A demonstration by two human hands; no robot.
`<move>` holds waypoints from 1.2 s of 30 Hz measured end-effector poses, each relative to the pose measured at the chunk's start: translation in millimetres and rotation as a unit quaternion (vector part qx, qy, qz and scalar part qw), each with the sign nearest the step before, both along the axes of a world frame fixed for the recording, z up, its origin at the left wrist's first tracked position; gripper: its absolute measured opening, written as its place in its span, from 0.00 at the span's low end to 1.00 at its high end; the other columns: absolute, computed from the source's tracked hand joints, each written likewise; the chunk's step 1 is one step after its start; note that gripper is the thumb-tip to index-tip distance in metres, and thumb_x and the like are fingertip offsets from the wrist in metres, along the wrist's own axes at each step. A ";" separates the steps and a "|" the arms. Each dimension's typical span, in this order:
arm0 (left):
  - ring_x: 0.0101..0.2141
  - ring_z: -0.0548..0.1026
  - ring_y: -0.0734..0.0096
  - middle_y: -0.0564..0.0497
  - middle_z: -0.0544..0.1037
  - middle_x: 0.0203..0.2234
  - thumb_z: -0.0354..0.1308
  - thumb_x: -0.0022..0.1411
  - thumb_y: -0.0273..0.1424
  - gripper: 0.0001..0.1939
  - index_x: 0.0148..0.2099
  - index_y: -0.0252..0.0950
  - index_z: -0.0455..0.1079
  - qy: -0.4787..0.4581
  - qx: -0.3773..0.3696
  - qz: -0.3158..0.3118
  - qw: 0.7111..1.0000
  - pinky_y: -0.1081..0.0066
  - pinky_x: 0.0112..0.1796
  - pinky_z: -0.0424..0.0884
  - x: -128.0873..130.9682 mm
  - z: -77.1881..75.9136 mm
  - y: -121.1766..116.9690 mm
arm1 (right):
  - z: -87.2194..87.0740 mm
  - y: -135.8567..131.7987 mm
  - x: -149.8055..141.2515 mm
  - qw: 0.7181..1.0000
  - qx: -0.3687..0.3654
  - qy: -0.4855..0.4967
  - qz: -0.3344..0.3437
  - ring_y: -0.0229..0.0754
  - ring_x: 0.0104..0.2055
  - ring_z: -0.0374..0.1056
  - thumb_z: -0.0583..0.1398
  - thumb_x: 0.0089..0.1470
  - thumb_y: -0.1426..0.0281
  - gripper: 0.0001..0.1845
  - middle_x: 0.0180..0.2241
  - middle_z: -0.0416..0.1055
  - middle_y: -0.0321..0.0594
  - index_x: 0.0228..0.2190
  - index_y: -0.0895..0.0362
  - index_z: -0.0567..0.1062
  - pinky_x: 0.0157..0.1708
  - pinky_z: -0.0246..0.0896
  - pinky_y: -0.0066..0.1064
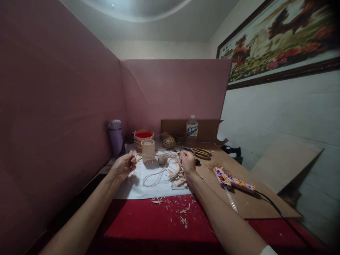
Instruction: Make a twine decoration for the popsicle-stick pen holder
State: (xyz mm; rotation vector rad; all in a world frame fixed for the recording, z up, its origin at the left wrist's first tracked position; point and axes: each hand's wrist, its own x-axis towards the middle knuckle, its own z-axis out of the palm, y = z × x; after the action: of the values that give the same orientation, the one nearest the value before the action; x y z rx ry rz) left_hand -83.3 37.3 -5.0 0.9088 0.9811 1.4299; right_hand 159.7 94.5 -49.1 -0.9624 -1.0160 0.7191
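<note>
1. Left hand [124, 165]: thumb and fingers pinched on a thin strand of twine [146, 155].
2. Right hand [188, 162]: fingers curled closed on the strand's other end; the fingertips are too small to make out.
3. The twine runs between the hands, above the paper [126, 191] and across the front of the cup [148, 148].
4. Cup: upright on the paper, in front of the basket [138, 144], which has a red interior.
5. Between the hands, a small spool [162, 161]; nearer the viewer, a loose loop [152, 184] of cord.
6. Shavings [181, 182] lie on the paper beside the right hand and on the red counter [132, 219].
7. Behind: flask [116, 137] at left, ball [169, 142] at centre, bottle [192, 129] farther right.
8. Right: on the board [268, 209], scissors [202, 153] and a patterned glue gun [223, 177].
</note>
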 end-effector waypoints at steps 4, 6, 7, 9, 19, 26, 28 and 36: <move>0.11 0.57 0.83 0.57 0.64 0.11 0.60 0.46 0.33 0.11 0.23 0.33 0.62 0.235 -0.013 0.000 0.972 0.80 0.13 0.50 7.0 -13.2 1.5 | 1.5 -0.2 0.5 0.996 -0.033 0.079 0.035 0.30 0.12 0.48 0.58 0.41 0.57 0.15 0.13 0.55 0.27 0.22 0.57 0.64 0.10 0.46 0.23; 0.10 0.57 0.82 0.55 0.67 0.10 0.61 0.43 0.34 0.11 0.23 0.33 0.63 0.335 -0.032 -0.013 0.942 0.79 0.12 0.47 11.7 -17.5 0.8 | 0.7 0.9 1.3 0.996 -0.030 0.084 0.025 0.30 0.12 0.48 0.58 0.41 0.57 0.15 0.13 0.55 0.27 0.23 0.57 0.64 0.10 0.46 0.24; 0.09 0.57 0.81 0.55 0.67 0.10 0.61 0.43 0.34 0.10 0.23 0.33 0.64 0.368 -0.039 -0.025 0.929 0.79 0.12 0.47 14.0 -18.3 -0.1 | 0.0 1.5 1.7 0.996 -0.030 0.077 0.019 0.31 0.12 0.49 0.57 0.42 0.58 0.15 0.13 0.56 0.27 0.23 0.57 0.65 0.11 0.46 0.24; 0.09 0.57 0.80 0.54 0.68 0.09 0.59 0.43 0.34 0.10 0.24 0.34 0.64 0.410 -0.051 -0.060 0.909 0.79 0.11 0.48 18.0 -17.6 -2.6 | -1.6 2.8 2.5 0.998 -0.029 0.049 0.003 0.31 0.13 0.50 0.56 0.43 0.58 0.14 0.13 0.58 0.28 0.23 0.57 0.65 0.11 0.48 0.24; 0.09 0.57 0.80 0.57 0.61 0.05 0.61 0.38 0.25 0.09 0.15 0.33 0.63 0.533 -0.070 -0.086 0.839 0.77 0.13 0.49 28.1 -16.9 -10.5 | -4.9 5.7 5.0 0.998 -0.009 -0.033 -0.044 0.33 0.16 0.55 0.55 0.45 0.58 0.15 0.15 0.61 0.31 0.24 0.59 0.67 0.16 0.51 0.25; 0.25 0.73 0.73 0.49 0.74 0.21 0.60 0.46 0.24 0.06 0.24 0.32 0.65 0.102 0.043 -0.050 0.993 0.77 0.26 0.67 6.2 11.1 -11.5 | -2.4 2.3 3.5 0.998 -0.040 0.035 0.036 0.30 0.13 0.51 0.59 0.40 0.59 0.14 0.13 0.59 0.28 0.22 0.57 0.65 0.12 0.46 0.23; 0.25 0.73 0.73 0.51 0.71 0.19 0.57 0.47 0.19 0.06 0.24 0.32 0.63 -0.007 0.040 0.011 0.999 0.75 0.28 0.69 -0.8 20.0 -10.2 | -0.8 -0.3 2.0 0.994 -0.054 0.057 0.073 0.29 0.12 0.50 0.60 0.39 0.59 0.14 0.13 0.58 0.28 0.22 0.57 0.64 0.11 0.44 0.22; 0.16 0.69 0.77 0.54 0.68 0.15 0.49 0.51 0.15 0.08 0.28 0.33 0.62 -0.103 0.015 0.167 0.980 0.76 0.21 0.69 -9.4 36.2 -3.3 | 0.4 -7.5 -3.7 0.989 -0.051 0.039 0.136 0.28 0.13 0.52 0.59 0.40 0.63 0.12 0.15 0.61 0.29 0.22 0.58 0.64 0.11 0.48 0.21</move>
State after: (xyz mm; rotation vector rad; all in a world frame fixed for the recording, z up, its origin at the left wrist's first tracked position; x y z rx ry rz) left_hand -92.6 34.0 31.2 0.6193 0.9891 1.7873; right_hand 156.0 87.0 -48.7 -0.8838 -1.0620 1.0362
